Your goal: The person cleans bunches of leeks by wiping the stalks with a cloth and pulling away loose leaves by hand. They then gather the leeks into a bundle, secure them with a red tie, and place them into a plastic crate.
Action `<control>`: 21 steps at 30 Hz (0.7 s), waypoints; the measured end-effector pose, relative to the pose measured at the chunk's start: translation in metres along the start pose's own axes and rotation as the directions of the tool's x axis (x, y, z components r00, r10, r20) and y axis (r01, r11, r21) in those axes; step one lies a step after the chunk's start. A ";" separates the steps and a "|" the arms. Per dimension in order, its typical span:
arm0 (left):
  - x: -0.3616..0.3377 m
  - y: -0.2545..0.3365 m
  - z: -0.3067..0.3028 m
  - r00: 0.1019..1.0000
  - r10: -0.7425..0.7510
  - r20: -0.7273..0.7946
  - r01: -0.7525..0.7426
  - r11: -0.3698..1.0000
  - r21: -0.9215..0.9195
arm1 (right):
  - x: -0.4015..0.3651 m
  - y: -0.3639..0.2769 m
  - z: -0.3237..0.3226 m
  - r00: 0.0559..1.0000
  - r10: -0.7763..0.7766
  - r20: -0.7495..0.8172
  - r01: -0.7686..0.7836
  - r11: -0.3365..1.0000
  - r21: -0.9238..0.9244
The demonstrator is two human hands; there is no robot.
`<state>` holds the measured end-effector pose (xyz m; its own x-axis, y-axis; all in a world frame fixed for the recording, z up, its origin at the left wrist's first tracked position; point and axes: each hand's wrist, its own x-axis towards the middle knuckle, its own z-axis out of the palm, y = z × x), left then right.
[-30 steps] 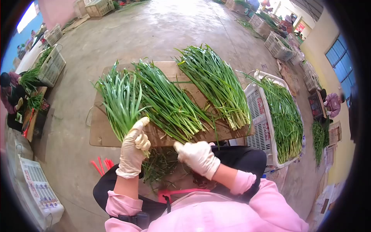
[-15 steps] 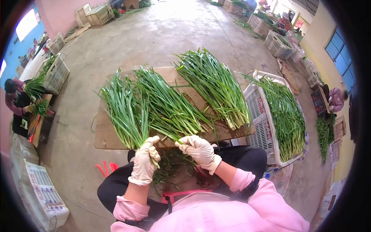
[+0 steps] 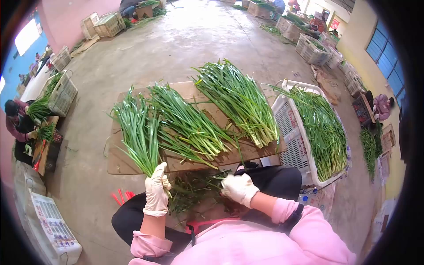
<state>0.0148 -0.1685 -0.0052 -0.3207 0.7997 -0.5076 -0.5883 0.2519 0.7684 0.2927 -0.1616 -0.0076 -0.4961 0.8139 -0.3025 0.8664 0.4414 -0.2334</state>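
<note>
My left hand [image 3: 157, 191], in a white glove, is wrapped round the stem ends of a bunch of garlic chives [image 3: 139, 132], whose leaves lie fanned over the board's left side. My gloved right hand [image 3: 240, 190] is away from the board, above my right leg. Its fingers are curled, and what they hold, if anything, cannot be made out. On the cardboard-covered board [image 3: 176, 166] lie a middle pile of chives [image 3: 190, 121] and a larger pile [image 3: 240, 104] at the right.
A white crate [image 3: 289, 126] packed with chives stands right of the board. Loose trimmings [image 3: 194, 192] lie below, between my legs. Red strips [image 3: 123, 195] are near my left knee. A co-worker [image 3: 20, 123] sits at the far left, another person [image 3: 382, 107] at the right.
My right hand has moved from the board's edge, down and to the right, letting go of the stems there. My left hand has shifted slightly down and left, still gripping its bunch.
</note>
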 end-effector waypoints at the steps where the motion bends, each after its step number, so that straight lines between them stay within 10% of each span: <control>1: -0.001 -0.002 0.002 1.000 0.017 0.013 -0.018 1.000 0.020 | 0.007 -0.003 -0.015 0.981 0.005 -0.193 -0.009 1.000 -0.017; 3: -0.009 0.000 0.013 0.993 -0.068 0.095 0.071 0.997 -0.026 | 0.027 -0.008 -0.027 0.884 -0.018 -0.467 -0.001 0.999 -0.040; 7: -0.010 -0.014 0.017 0.963 -0.181 0.199 0.208 0.970 -0.124 | 0.077 0.007 0.022 0.894 -0.072 -0.442 -0.005 0.985 -0.172; 9: -0.002 -0.026 0.002 0.914 -0.222 0.340 0.275 0.954 -0.116 | 0.064 -0.006 -0.004 0.935 -0.028 -0.353 0.055 0.996 0.069; 11: -0.019 -0.022 0.023 0.956 -0.241 0.169 0.260 0.961 -0.096 | 0.052 -0.028 -0.017 0.970 0.072 -0.234 -0.022 0.977 0.210; 17: -0.011 -0.045 0.022 0.881 -0.253 0.400 0.359 0.908 -0.217 | 0.027 -0.048 -0.015 0.989 -0.118 -0.095 0.149 0.853 0.499; 21: -0.004 -0.066 0.016 0.873 -0.271 0.405 0.386 0.892 -0.235 | 0.034 -0.040 -0.012 0.986 -0.167 -0.016 0.084 0.412 0.907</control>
<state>0.0670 -0.1795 -0.0471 0.1802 0.8508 -0.4936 -0.8232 0.4051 0.3978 0.2414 -0.1468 0.0026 -0.6325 0.7348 -0.2451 0.2641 -0.0928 -0.9600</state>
